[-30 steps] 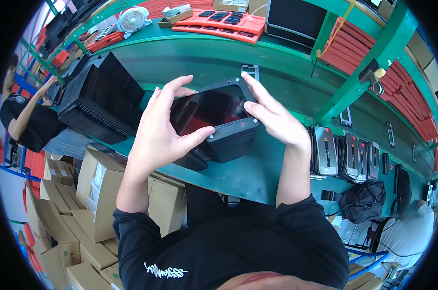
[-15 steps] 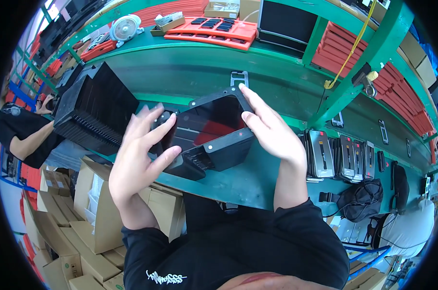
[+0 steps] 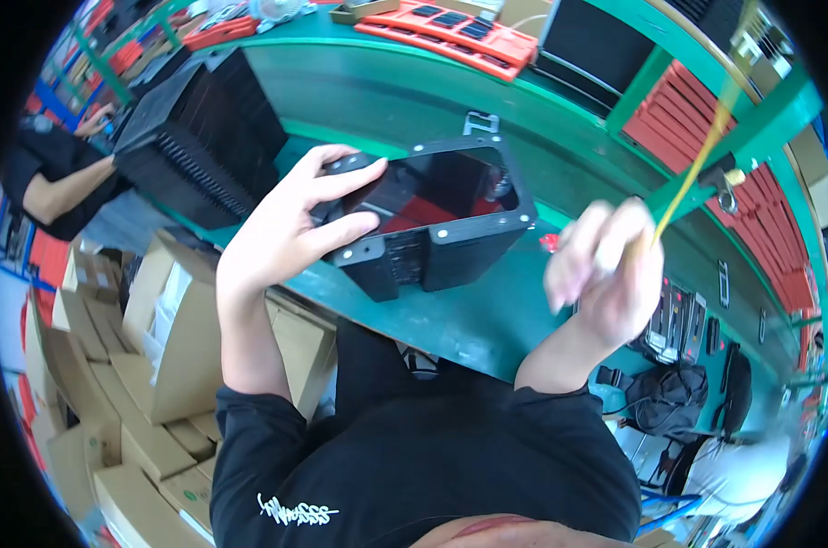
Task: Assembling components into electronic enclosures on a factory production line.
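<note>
A black box-like fixture (image 3: 478, 248) with a glossy dark panel (image 3: 432, 183) framed in its top stands on the green bench in front of me. My left hand (image 3: 290, 210) grips its left end, thumb on the near rim and fingers over the far one. Right of the fixture, apart from it, my right hand (image 3: 606, 269) is raised and blurred, fingers curled. The lower end of a yellow cord (image 3: 706, 155) runs into that hand; whatever hangs from it is hidden. A small red thing (image 3: 549, 242) shows beside the fingers; its kind is unclear.
A tall black slotted rack (image 3: 204, 146) stands at the left, with a co-worker's arm (image 3: 71, 183) beyond. Cardboard boxes (image 3: 149, 393) fill the lower left. A red tray (image 3: 450, 36) lies on the far shelf. Stacked device parts (image 3: 674, 320) and a black bag (image 3: 665, 397) lie right.
My right hand has left the fixture's right end, moved right and curled at the yellow cord, whose lower end now hangs lower. My left hand has closed onto the fixture. The view has shifted.
</note>
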Tool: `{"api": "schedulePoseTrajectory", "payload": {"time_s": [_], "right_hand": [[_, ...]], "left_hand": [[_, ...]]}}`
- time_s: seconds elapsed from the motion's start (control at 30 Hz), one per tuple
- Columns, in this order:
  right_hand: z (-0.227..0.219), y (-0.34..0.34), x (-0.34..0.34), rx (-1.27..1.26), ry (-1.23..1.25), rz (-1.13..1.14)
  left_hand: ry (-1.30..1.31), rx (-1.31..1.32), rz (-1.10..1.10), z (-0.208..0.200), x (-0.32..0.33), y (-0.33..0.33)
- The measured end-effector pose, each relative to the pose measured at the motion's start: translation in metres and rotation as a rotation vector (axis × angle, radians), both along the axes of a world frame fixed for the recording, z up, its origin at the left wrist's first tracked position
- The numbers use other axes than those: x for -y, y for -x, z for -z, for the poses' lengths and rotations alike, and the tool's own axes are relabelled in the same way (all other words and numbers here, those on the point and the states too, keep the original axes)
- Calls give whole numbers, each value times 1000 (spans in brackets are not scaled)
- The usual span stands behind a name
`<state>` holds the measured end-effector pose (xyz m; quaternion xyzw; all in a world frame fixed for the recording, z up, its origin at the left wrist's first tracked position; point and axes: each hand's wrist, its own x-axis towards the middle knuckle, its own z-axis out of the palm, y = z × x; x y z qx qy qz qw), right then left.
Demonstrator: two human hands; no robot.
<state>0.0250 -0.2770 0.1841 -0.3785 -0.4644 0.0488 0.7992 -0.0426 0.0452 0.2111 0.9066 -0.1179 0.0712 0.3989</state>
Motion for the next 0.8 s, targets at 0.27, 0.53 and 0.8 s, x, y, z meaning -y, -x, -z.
{"api": "schedulePoseTrajectory", "payload": {"time_s": [0.27, 0.53, 0.8], "right_hand": [[8, 7, -70, 587, 482, -39], [4, 10, -58, -115, -138, 74], [13, -74, 20, 214, -279, -572]], "left_hand": [[144, 242, 120, 41, -9, 3], [145, 364, 54, 51, -20, -20], [309, 436, -690, 173, -84, -26]]}}
